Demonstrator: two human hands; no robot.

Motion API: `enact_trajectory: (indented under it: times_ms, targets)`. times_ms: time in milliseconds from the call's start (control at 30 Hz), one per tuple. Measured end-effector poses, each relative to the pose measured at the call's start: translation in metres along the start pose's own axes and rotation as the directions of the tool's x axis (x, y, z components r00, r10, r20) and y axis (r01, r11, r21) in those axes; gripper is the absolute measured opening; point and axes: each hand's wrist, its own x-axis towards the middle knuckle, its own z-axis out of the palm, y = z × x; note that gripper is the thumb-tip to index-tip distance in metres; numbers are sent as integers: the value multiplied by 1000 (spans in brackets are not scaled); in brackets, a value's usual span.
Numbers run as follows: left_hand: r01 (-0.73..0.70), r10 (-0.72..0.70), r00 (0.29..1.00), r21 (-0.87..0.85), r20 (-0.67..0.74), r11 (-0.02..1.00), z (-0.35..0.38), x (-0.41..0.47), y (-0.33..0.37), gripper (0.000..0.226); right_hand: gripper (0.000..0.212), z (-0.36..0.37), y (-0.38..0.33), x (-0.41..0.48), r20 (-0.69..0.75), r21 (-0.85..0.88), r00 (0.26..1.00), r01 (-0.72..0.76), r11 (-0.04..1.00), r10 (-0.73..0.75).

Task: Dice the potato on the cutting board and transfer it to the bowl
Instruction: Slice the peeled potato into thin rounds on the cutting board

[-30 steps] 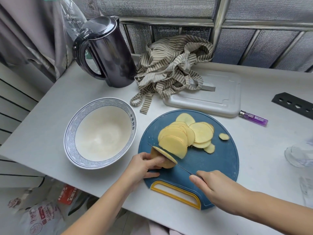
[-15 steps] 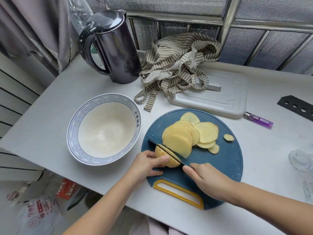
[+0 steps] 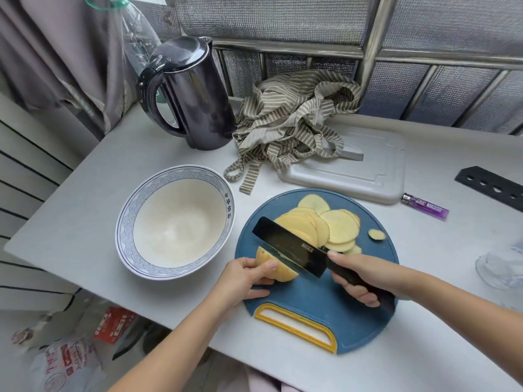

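Observation:
A round blue cutting board (image 3: 319, 301) with a yellow handle lies near the table's front edge. My left hand (image 3: 243, 278) grips the uncut end of the potato (image 3: 278, 271) on the board's left side. My right hand (image 3: 365, 275) holds the handle of a black cleaver (image 3: 291, 246), whose tilted blade rests against the potato's cut face. A pile of potato slices (image 3: 325, 227) lies on the far half of the board, with one small piece (image 3: 377, 234) apart on the right. The white bowl (image 3: 128, 222) with a blue patterned rim stands empty to the left of the board.
A dark kettle (image 3: 192, 94) stands at the back left, with a striped cloth (image 3: 291, 120) beside it, partly over a grey tray (image 3: 365, 168). A purple lighter (image 3: 424, 206) and a black strip (image 3: 492, 188) lie at right. A glass (image 3: 501, 267) stands at the right edge.
The cleaver has tilted from edge-on to show its flat side, leaning away from the potato end. The slice pile has grown. My view has shifted down and closer.

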Motion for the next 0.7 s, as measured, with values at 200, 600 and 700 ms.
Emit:
enact_trajectory:
  times_ms: [200, 600, 700]
  targets:
    - [-11, 11, 1000, 3, 10, 1000, -4, -4, -1, 73, 52, -14, 5, -9, 12, 180, 1000, -7, 984, 5]
    - [-10, 10, 1000, -26, 18, 1000, 0, -8, 4, 61, 52, -18, 12, -16, -84, 441, 996, 44, 897, -8]
    - [-11, 12, 1000, -43, 16, 999, 1, -10, 3, 58, 53, -17, 8, -22, -141, 406, 990, 83, 910, -28]
